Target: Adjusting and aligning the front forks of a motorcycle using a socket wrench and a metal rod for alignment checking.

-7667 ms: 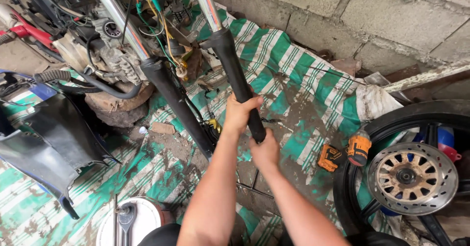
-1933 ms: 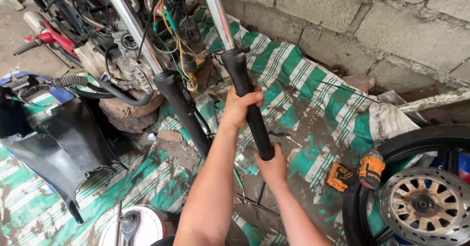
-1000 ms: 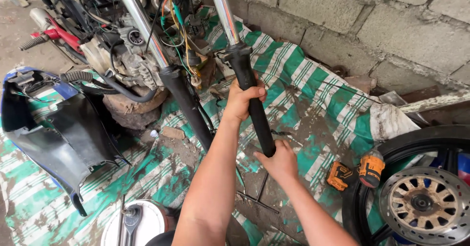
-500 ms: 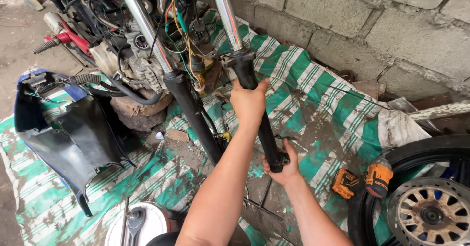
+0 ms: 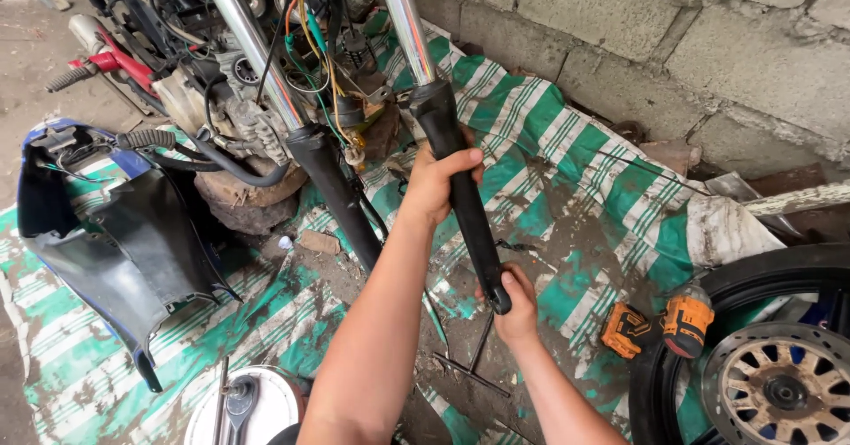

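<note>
Two motorcycle fork legs slant down from the top of the head view, each a chrome tube ending in a black lower leg. My left hand (image 5: 440,182) is wrapped around the upper part of the right fork leg (image 5: 460,197). My right hand (image 5: 516,305) grips the bottom end of that same leg. The left fork leg (image 5: 341,193) hangs free beside my left forearm, untouched. Behind the forks sit the bike's engine and a bundle of coloured wires (image 5: 314,51).
A green and white striped tarp (image 5: 567,162) covers the ground. A black and blue body panel (image 5: 106,241) lies at left, a wheel with brake disc (image 5: 770,365) at lower right, an orange cordless drill (image 5: 660,325) beside it, a T-handle wrench (image 5: 474,365), a white bucket (image 5: 257,410), and a block wall (image 5: 673,38).
My view has shifted so the forks sit more centred. My left hand stays high on the right fork leg while my right hand has slid down to its bottom end.
</note>
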